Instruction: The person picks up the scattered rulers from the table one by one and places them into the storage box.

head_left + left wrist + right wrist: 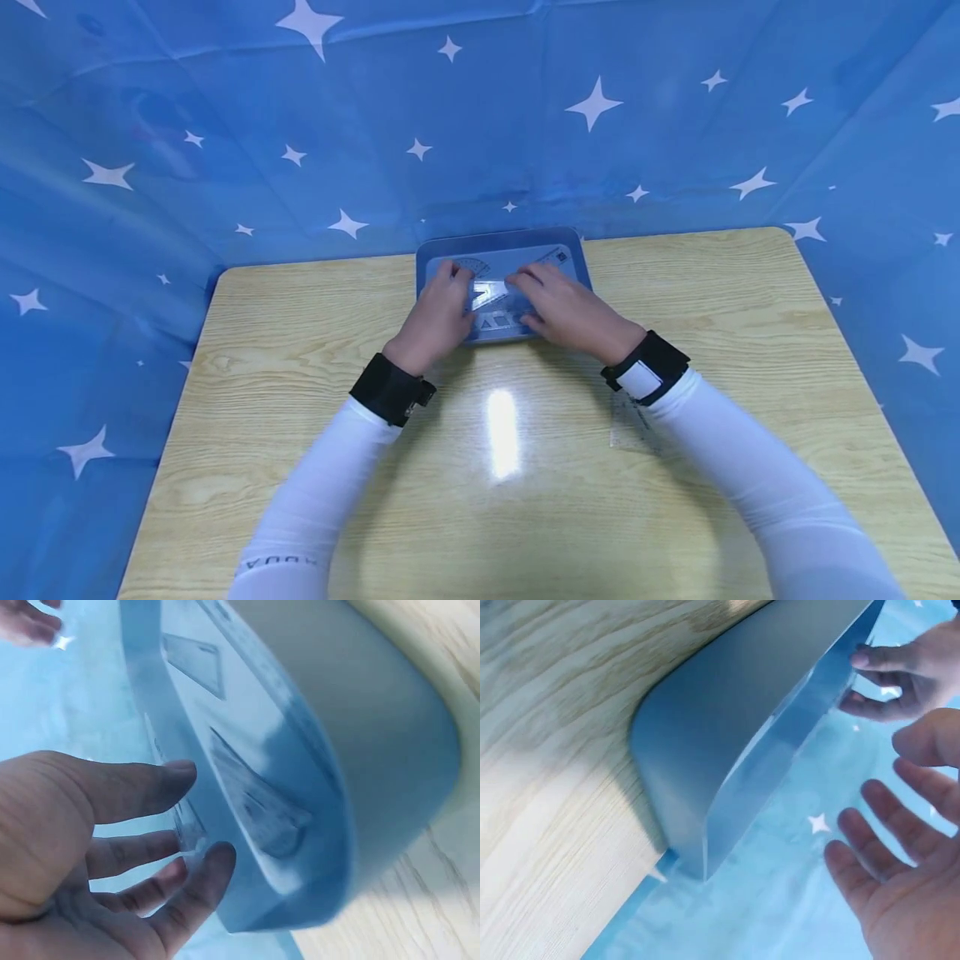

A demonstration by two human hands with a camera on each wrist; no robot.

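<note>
A blue-grey tray (pixel 498 243) stands at the table's far edge with clear plastic drawing tools in it. My left hand (pixel 442 308) is over its left side, thumb and fingertips pinching the end of a clear flat piece, apparently a set square (pixel 489 293). In the left wrist view this clear piece (pixel 191 829) shows between the thumb and fingers (pixel 214 862). Over the tray's right side hovers my right hand (pixel 566 308), its fingers (pixel 885 806) loosely bent and holding nothing. A clear protractor (pixel 474 267) and a ruler (pixel 551 257) lie inside the tray.
A small clear printed plastic piece (pixel 630 429) lies on the wooden table (pixel 495 517), partly beneath the right forearm. Blue cloth (pixel 480 108) with white stars hangs behind the table and along both sides.
</note>
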